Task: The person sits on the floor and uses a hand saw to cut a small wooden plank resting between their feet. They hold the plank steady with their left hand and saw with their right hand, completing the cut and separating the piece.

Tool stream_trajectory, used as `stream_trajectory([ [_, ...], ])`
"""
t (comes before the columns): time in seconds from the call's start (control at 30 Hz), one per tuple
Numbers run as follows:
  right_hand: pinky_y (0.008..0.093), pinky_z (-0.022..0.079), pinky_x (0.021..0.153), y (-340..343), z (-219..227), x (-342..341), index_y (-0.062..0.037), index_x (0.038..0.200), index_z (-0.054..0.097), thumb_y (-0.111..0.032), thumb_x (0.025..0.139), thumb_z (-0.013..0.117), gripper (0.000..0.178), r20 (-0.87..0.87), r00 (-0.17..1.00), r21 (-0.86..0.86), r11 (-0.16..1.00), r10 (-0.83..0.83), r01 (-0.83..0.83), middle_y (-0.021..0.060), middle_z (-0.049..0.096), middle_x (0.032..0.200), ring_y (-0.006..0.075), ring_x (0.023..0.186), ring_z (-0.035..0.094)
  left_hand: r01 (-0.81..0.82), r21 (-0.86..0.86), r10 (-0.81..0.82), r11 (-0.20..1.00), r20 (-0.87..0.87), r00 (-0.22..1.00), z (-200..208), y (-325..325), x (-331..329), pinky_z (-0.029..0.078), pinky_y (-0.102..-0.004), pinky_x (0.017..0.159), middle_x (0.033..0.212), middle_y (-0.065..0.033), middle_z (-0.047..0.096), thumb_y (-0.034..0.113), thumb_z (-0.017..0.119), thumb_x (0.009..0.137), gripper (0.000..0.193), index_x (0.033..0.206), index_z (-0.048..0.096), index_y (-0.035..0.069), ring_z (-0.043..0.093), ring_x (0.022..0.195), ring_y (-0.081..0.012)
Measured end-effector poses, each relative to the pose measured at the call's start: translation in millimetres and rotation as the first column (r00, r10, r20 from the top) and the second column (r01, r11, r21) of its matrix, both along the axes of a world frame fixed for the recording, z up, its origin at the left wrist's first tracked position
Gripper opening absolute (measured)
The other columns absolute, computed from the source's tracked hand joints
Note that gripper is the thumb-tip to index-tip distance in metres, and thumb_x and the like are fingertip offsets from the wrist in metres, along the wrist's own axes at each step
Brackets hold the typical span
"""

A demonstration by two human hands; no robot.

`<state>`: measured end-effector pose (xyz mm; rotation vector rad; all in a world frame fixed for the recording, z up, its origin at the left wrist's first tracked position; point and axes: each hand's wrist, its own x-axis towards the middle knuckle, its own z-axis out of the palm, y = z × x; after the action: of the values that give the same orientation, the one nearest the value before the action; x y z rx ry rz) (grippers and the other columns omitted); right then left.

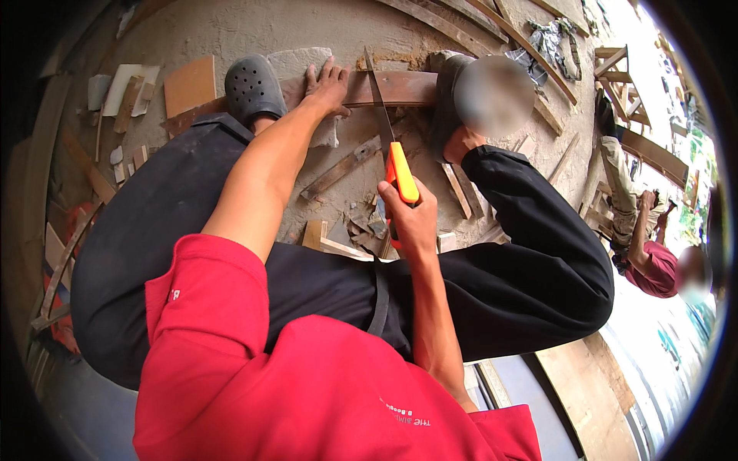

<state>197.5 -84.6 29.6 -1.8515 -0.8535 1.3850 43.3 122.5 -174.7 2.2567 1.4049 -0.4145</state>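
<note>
My right hand (415,219) is closed around the orange and yellow handle of a handsaw (400,170). The saw's dark blade points away from me and crosses the reddish-brown wooden plank (407,88). To the left of the blade, my left hand (329,88) lies on the plank with its fingers spread. A grey clog (255,88) on my left foot is on the plank's left part, and my right foot is at its right end. Under the plank near my left hand is a pale flat block (301,60). How deep the blade sits in the wood cannot be made out.
Wood offcuts lie on the dusty ground, with a square tan board (190,86) at the left and a loose batten (350,165) below the plank. Long boards (438,27) lie at the far side. Another person (653,265) works beside wooden frames at the right.
</note>
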Motion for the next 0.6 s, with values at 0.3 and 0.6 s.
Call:
stream_trajectory([
  [0.3, 0.0308, 0.04, 0.054, -4.0, 12.2, -6.1, 0.0029, 0.072, 0.058, -0.026, 0.089, 0.068, 0.035, 0.167, 0.985, -0.047, 0.998, -0.041, 0.049, 0.0057, 0.054, 0.058, 0.0124, 0.056, 0.048, -0.025, 0.017, 0.025, 1.0, -0.002, 1.0, 17.6, 3.0, 4.1, 0.009, -0.0709, 0.11, 0.144, -0.0213, 0.034, 0.035, 0.088, 0.061, 0.106, 0.14, 0.028, -0.001, 0.008, 0.146, -0.0387],
  [0.6, 0.0393, 0.044, 0.054, 52.7, -19.6, -18.9, 0.0052, 0.072, 0.06, -0.022, 0.082, 0.065, 0.03, 0.39, 0.92, -0.021, 0.999, 0.034, -0.028, 0.0201, 0.055, 0.056, 0.0241, 0.05, 0.055, -0.034, 0.055, 0.03, 0.998, 0.061, 0.998, 4.3, 3.8, -0.1, 0.007, -0.0684, 0.112, 0.14, -0.0231, 0.037, 0.027, 0.089, 0.055, 0.102, 0.135, 0.033, -0.003, 0.012, 0.145, -0.0402],
])
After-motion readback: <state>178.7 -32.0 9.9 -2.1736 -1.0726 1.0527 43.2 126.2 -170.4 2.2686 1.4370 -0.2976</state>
